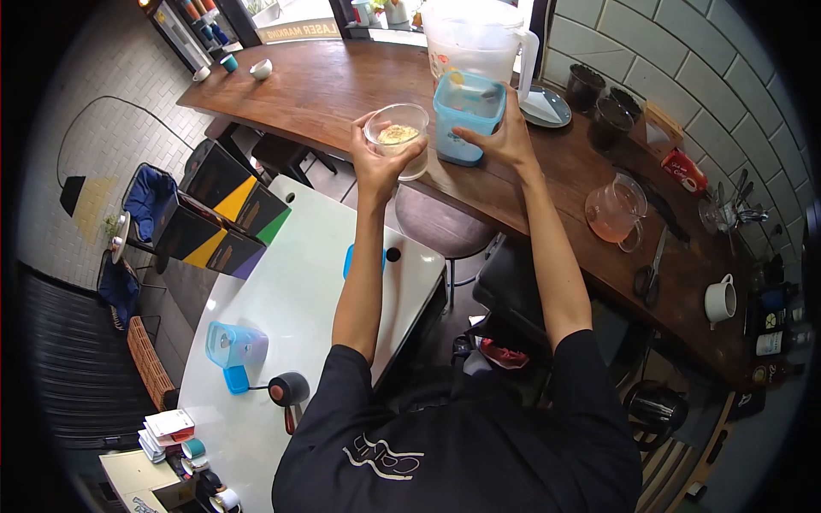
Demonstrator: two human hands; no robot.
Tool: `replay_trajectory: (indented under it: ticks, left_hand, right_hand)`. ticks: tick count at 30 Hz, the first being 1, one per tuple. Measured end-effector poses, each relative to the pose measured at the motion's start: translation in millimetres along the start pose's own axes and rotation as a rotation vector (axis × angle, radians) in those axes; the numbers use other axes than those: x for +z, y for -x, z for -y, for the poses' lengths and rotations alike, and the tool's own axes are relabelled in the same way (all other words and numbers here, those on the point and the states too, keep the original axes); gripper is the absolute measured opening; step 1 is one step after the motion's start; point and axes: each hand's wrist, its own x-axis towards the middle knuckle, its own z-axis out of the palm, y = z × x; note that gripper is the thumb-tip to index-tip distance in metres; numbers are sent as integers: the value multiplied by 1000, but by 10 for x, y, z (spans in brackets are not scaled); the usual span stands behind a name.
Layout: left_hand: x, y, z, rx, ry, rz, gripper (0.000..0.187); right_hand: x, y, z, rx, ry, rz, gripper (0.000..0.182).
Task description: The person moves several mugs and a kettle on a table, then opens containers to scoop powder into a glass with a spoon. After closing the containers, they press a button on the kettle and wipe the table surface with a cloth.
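My left hand (374, 167) is wrapped round a clear plastic cup (412, 162) with pale yellow, crumbly stuff (397, 134) inside. The cup is held at the near edge of the wooden counter. Just right of it, my right hand (511, 141) grips a light blue, see-through plastic container (462, 128) by its right side, thumb across the front. The container's square mouth faces up, without a lid. Close behind it stands a large translucent pitcher (470, 43) with a handle.
The wooden counter (359, 77) carries a glass jug of pinkish liquid (611, 224), scissors (650, 274), a white mug (720, 301) and a plate (547, 109). On the white table (299, 248) are another blue container (235, 344) and a small dark pot (289, 390). A stool (436, 222) stands between.
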Motion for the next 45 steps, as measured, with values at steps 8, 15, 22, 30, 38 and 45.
replay_trajectory:
  ticks: [8, 15, 22, 30, 38, 45]
  left_hand:
    - [166, 23, 14, 10, -34, 55, 88]
    - [583, 108, 20, 43, -20, 127, 85]
    - [1040, 199, 98, 52, -20, 182, 85]
    - [1325, 186, 275, 22, 4, 176, 88]
    - [1421, 158, 481, 56, 18, 183, 100]
    - [703, 622, 3, -55, -201, 141, 103]
  right_hand:
    - [-530, 384, 53, 221, -57, 18, 93]
    - [-938, 644, -25, 227, -125, -277, 94]
    - [-809, 600, -47, 257, 247, -442, 106]
    - [-800, 453, -292, 223, 463, -572, 108]
    - [-836, 451, -324, 278, 487, -534, 116]
    - [-692, 581, 209, 30, 618, -679, 86]
